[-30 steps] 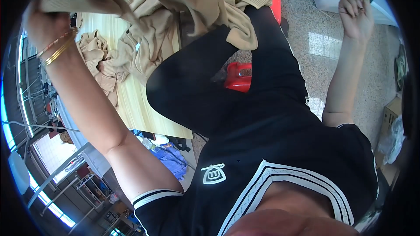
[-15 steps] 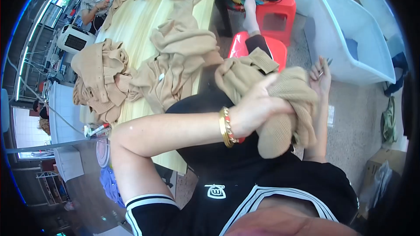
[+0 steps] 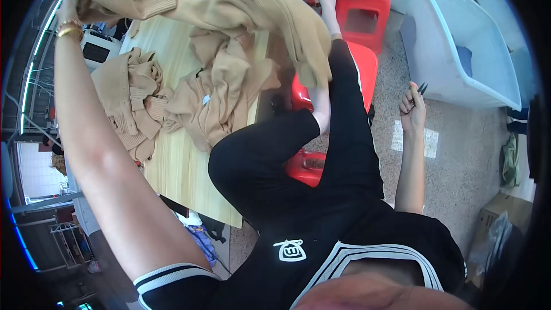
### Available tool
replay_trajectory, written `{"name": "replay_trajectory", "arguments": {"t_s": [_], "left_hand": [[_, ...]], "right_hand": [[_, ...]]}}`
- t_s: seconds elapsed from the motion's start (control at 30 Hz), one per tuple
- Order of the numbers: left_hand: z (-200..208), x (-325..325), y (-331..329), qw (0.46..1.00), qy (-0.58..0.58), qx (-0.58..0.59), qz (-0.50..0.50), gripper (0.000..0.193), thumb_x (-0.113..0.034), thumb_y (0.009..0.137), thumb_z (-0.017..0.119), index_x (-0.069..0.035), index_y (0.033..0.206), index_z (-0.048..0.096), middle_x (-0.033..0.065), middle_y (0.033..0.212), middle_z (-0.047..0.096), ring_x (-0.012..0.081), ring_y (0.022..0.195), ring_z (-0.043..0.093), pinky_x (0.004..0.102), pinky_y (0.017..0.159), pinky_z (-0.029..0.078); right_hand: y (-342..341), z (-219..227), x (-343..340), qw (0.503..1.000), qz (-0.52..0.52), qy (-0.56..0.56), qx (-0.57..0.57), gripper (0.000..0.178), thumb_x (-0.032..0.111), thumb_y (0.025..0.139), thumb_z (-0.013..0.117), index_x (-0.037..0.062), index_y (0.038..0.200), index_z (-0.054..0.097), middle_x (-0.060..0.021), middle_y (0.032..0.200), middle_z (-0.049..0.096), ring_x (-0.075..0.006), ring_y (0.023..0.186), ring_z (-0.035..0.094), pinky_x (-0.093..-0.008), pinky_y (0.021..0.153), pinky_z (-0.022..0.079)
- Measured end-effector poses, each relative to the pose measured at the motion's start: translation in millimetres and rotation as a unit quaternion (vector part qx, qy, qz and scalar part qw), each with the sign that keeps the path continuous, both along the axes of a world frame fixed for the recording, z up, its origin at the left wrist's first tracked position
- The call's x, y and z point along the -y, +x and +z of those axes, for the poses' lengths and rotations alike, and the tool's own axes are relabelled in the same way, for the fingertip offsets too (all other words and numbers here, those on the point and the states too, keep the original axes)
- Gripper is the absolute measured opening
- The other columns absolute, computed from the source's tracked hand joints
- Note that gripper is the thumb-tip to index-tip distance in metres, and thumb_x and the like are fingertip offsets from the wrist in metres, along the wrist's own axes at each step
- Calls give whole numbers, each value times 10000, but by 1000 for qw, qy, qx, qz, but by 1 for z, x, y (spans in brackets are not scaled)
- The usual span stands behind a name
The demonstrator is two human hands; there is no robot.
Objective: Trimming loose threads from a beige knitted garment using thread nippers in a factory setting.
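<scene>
Left hand (image 3: 69,8) is raised high at the upper left, arm fully stretched, fingers closed on the top edge of a tan sweater (image 3: 229,6). The sweater hangs and spreads rightward from that hand, over the table (image 3: 183,178) and past the raised knee. Half a second ago it was bundled against the lap with the left hand pressed on it; it is now lifted clear and opened out. Judgement: the piece is being shaken out or turned for a look, not set down.

Right hand (image 3: 413,109) sits low on the right, away from the cloth, fingers curled around small dark snips (image 3: 422,87) whose tips stick up past the fingertips. Earlier this hand lay right beside the bundle; it has since drawn off, so the sweater is now carried by the left hand alone.

Below the left arm, on the table: a heap of tan knitwear (image 3: 129,103), and a second loose pile (image 3: 224,97) directly under the hanging sweater. Red stool (image 3: 361,69) under the legs. Pale plastic bin (image 3: 459,46) on the floor just beyond the right hand.
</scene>
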State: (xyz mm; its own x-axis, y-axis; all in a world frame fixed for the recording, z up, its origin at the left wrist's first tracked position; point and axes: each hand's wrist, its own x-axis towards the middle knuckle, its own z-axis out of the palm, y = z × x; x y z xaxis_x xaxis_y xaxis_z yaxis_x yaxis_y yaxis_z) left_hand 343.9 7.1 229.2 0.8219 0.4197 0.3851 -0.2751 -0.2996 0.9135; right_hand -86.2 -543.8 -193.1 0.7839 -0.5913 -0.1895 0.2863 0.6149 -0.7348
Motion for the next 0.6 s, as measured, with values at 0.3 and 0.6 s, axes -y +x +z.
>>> {"name": "replay_trajectory", "arguments": {"t_s": [0.3, 0.6], "left_hand": [[-293, 79, -15, 834, 497, -30, -238, 534, -257, 824, 634, -83, 1315, 517, 216, 1328, 508, 318, 1242, 484, 371, 1069, 365], [-292, 212, -50, 710, 581, -165, -362, 907, -297, 663, 662, -100, 1471, 301, 262, 1255, 552, 328, 1159, 540, 380, 961, 434]], "right_hand": [[15, -18, -28, 997, 51, 35, -50, 214, 200, 952, 569, 90, 1135, 548, 53, 702, 410, -29, 506, 334, -189, 440, 247], [4, -29, -19, 996, 18, 43, -70, 209, 202, 959, 562, 78, 1127, 553, 48, 694, 416, -27, 497, 337, -184, 418, 238]]}}
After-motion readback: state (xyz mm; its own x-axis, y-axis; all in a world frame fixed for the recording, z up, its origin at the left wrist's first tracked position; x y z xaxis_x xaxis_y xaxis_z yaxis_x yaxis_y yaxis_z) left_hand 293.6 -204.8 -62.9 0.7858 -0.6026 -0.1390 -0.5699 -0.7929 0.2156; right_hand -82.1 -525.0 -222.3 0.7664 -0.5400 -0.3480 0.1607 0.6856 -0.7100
